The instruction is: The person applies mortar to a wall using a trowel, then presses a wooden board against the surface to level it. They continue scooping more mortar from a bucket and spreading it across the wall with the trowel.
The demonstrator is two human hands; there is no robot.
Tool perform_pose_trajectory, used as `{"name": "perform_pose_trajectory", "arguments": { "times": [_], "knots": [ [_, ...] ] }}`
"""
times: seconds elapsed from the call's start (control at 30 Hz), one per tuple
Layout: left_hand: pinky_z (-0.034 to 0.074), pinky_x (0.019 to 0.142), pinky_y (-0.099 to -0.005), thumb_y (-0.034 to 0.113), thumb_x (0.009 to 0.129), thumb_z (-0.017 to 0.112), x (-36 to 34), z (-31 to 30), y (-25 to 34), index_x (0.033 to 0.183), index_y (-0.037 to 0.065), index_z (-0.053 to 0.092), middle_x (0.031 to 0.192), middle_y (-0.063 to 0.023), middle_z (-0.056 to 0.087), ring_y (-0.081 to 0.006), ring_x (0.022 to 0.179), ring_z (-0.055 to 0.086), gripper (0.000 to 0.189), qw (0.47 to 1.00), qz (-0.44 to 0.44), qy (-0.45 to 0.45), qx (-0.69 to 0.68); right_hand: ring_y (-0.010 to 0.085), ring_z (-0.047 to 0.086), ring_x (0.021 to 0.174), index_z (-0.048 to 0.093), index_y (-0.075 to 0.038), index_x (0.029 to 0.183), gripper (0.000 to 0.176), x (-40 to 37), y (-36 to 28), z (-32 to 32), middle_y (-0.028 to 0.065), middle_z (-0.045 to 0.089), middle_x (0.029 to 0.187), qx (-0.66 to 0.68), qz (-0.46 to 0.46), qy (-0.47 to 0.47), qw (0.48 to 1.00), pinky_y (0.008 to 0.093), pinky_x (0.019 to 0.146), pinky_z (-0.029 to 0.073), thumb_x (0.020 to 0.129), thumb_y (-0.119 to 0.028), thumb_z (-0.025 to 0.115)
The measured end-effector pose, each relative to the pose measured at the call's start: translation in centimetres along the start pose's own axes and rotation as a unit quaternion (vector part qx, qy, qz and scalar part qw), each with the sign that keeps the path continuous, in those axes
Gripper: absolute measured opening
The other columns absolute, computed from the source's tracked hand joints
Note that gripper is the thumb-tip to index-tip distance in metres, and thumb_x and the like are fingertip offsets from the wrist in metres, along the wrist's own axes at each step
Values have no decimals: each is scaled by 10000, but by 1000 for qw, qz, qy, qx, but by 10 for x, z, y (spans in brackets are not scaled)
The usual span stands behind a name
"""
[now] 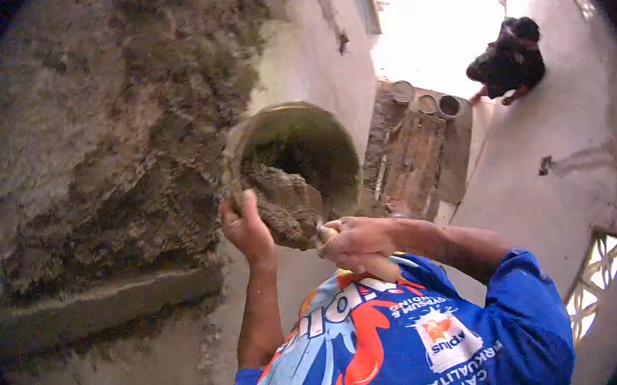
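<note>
A round bucket [333, 142] is tilted toward me in front of the rough wall, its opening facing my chest. Grey wet mortar [279, 199] lies along its lower left side, up to the rim. My left hand [248, 232] grips the bucket's rim at the lower left, thumb on top. In my right hand [358, 243] is a trowel [381, 267], its wooden handle sticking out toward my shirt. The trowel's blade reaches into the bucket's mouth against the mortar, and its edges are hard to make out.
Dark, uneven mortar covers part of the wall [99, 175] at left, above a ledge [111, 304]. Boards [413, 160] and several containers [449, 107] stand beyond the bucket. Another person [511, 61] in dark clothes crouches at upper right. A vent block [595, 280] sits in the right wall.
</note>
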State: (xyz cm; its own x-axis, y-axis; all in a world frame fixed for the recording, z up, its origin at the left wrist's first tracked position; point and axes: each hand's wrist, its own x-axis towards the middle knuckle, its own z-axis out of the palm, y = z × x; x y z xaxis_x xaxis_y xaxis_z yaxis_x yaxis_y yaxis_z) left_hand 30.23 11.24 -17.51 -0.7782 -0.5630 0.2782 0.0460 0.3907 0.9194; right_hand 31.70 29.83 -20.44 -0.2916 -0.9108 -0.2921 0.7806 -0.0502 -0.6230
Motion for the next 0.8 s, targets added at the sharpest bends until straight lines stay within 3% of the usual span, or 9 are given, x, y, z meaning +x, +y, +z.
{"name": "perform_pose_trajectory", "arguments": {
  "times": [0.23, 0.33, 0.4, 0.43, 0.47, 0.53, 0.67, 0.73, 0.8],
  "knots": [
    [399, 855, -337, 231, 854, 537, -11, -26, -114, 1133, -53, 503, 1137, -128, 528, -239, 964, 519, 400, 959, -241, 59, -136, 114, 422, 389, 422, -93, 772, 143, -23, -24, 8, -5, 419, 536, 134, -72, 24, 988, 260, 343, 365, 813, -130, 554],
    [409, 839, -345, 266, 834, 557, -37, -34, -112, 1100, -72, 521, 1105, -141, 550, -249, 948, 531, 432, 969, -226, 82, -61, 115, 422, 424, 462, -71, 837, 43, -43, -64, 9, -2, 394, 550, 257, -137, -14, 956, 264, 346, 345, 826, -100, 493],
    [414, 822, -350, 284, 814, 573, -53, -48, -157, 1034, -89, 544, 1033, -162, 578, -266, 922, 540, 434, 966, -238, 99, 35, 124, 448, 454, 510, -50, 898, 144, -62, -94, 22, 25, 478, 626, 64, -298, 164, 938, 265, 387, 391, 790, -145, 510],
    [415, 799, -358, 291, 808, 577, -61, -51, -150, 982, -91, 552, 982, -169, 586, -275, 889, 542, 421, 962, -249, 106, 25, 117, 450, 451, 500, -32, 954, 198, -66, -108, 32, 29, 486, 632, -6, -378, 286, 880, 263, 398, 397, 799, -155, 506],
    [415, 776, -366, 298, 803, 581, -70, -54, -142, 930, -93, 560, 931, -176, 594, -285, 856, 545, 412, 959, -261, 111, 16, 107, 471, 483, 481, -33, 1011, 260, -69, -116, 26, 22, 485, 641, -40, -486, 235, 841, 241, 427, 407, 830, -219, 504],
    [415, 710, -377, 299, 788, 593, -87, -70, -157, 847, -78, 556, 833, -171, 590, -288, 762, 540, 384, 964, -211, 149, 67, 108, 479, 500, 436, -35, 1057, 297, -73, -154, 47, 25, 480, 657, -43, -546, 358, 756, 236, 439, 420, 859, -246, 501],
    [420, 682, -382, 284, 777, 598, -109, -104, -151, 816, -58, 563, 770, -157, 587, -278, 723, 546, 346, 958, -203, 170, 106, 112, 506, 597, 370, -60, 1117, 338, -33, -231, 31, 43, 478, 744, -4, -749, 385, 539, 252, 513, 467, 839, -141, 543],
    [423, 681, -385, 282, 773, 598, -113, -114, -145, 818, -55, 568, 764, -160, 587, -277, 725, 552, 341, 958, -175, 186, 132, 119, 540, 629, 436, -11, 1062, 265, 11, -278, -15, 60, 528, 767, -177, -851, 412, 272, 234, 554, 473, 863, -178, 485],
    [425, 673, -391, 283, 768, 601, -116, -121, -141, 816, -53, 571, 766, -164, 588, -278, 729, 557, 341, 939, -209, 226, 155, 131, 529, 619, 484, -15, 984, 217, 73, -320, -13, 61, 541, 760, -203, -781, 535, 251, 246, 515, 457, 817, -153, 498]
  ]
}}
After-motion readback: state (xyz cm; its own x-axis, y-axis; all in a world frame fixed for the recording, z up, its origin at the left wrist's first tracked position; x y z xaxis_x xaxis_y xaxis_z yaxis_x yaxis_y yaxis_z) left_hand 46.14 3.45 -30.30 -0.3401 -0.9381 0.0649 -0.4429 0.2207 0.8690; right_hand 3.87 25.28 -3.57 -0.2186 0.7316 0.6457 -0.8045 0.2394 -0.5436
